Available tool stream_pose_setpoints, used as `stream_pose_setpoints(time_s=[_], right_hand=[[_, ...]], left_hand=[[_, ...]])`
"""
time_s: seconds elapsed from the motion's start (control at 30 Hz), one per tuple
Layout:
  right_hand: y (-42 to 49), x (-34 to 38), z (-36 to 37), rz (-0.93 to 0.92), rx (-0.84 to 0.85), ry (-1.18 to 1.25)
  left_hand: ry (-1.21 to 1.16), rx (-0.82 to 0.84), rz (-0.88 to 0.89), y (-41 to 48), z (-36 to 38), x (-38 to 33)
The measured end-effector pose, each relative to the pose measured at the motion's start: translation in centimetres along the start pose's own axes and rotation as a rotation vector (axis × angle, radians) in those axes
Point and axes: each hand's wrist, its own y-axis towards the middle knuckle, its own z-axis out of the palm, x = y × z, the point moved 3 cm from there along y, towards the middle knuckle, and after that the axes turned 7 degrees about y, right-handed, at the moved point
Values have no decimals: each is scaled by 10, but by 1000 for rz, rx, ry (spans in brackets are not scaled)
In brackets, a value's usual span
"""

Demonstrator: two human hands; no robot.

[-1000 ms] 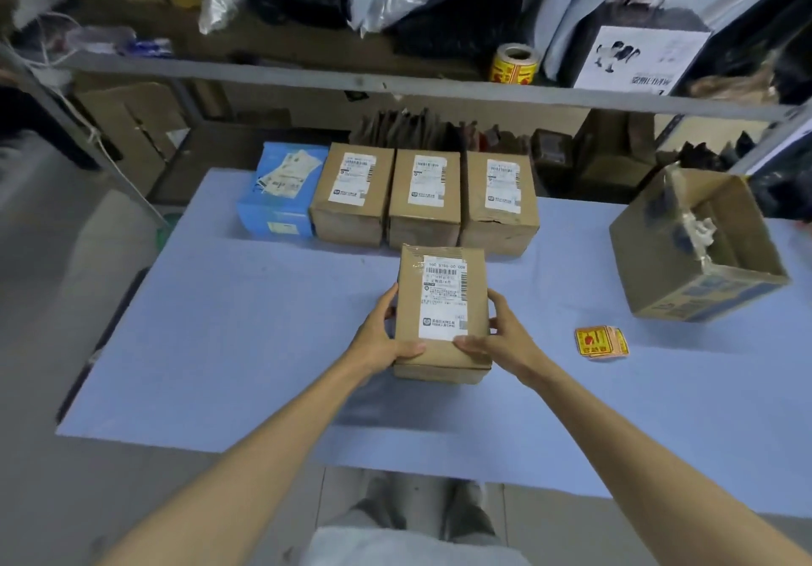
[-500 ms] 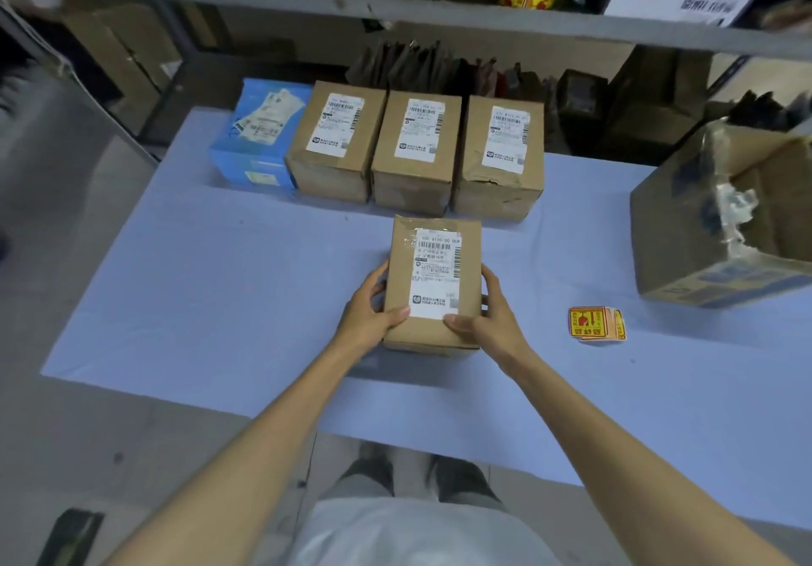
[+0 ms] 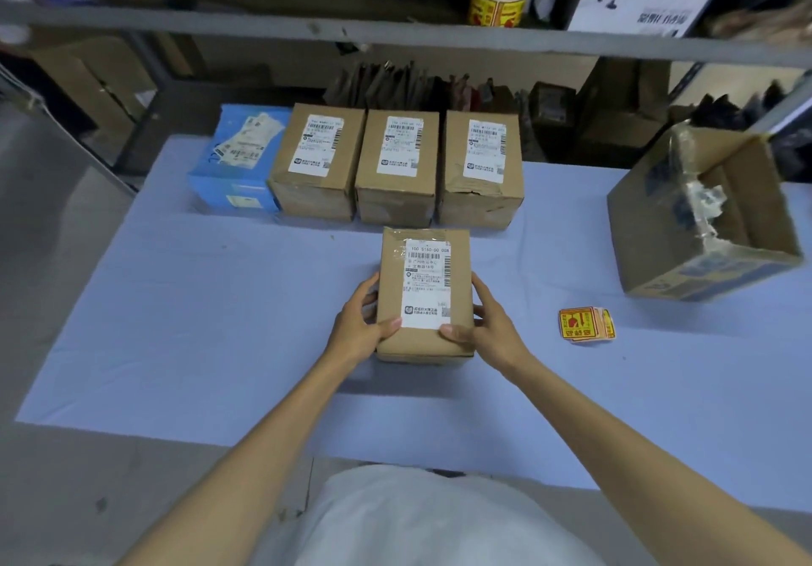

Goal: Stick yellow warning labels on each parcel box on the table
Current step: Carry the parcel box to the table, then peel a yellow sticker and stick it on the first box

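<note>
A brown parcel box (image 3: 391,266) with a white shipping label stands on the blue table (image 3: 211,323) in front of me. My left hand (image 3: 358,330) grips its left side, thumb on top. My right hand (image 3: 487,328) grips its right side, thumb on the top near edge. A small stack of yellow warning labels (image 3: 586,323) lies on the table to the right of the box. Behind stand three brown parcel boxes (image 3: 397,165) in a row and a blue parcel (image 3: 239,156) at their left.
A large open cardboard carton (image 3: 703,218) sits at the table's right. A roll of yellow labels (image 3: 498,3) stands on the shelf above, behind a grey rail (image 3: 395,36). More cartons and bags fill the shelving behind the table.
The camera has tilted down and closer, so the box sits a little nearer the back row in the view. Both hands keep the same hold on the box.
</note>
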Motion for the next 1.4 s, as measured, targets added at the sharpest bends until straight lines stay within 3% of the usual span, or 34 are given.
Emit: stream_pose_setpoints(time_s=[0.33, 0.5, 0.6, 0.67, 0.83, 1.17, 1.27, 1.33, 1.4], right_hand=[[10, -4, -18, 47, 49, -31], [14, -16, -87, -22, -559, -356], [17, -29, -123, 179, -749, -589], [15, -35, -133, 327, -818, -611], [14, -49, -136, 397, -854, -557], [3, -36, -144, 255, -942, -404], [-4, -24, -143, 218, -975, -362], [-7, -8, -134, 160, -994, -198], [-6, 17, -113, 82, -876, 132]], left_hand=[[22, -2, -39, 10, 1, -9], [6, -26, -32, 8, 3, -7], [-1, -36, -25, 6, 6, -5], [-4, -38, -29, 5, 7, -5], [6, -32, -33, 3, 7, -8], [55, -3, -54, 1, 6, -11], [177, -55, -94, 0, 4, -16], [345, -150, -25, -5, 4, -29], [380, -197, 133, -9, 9, -49]])
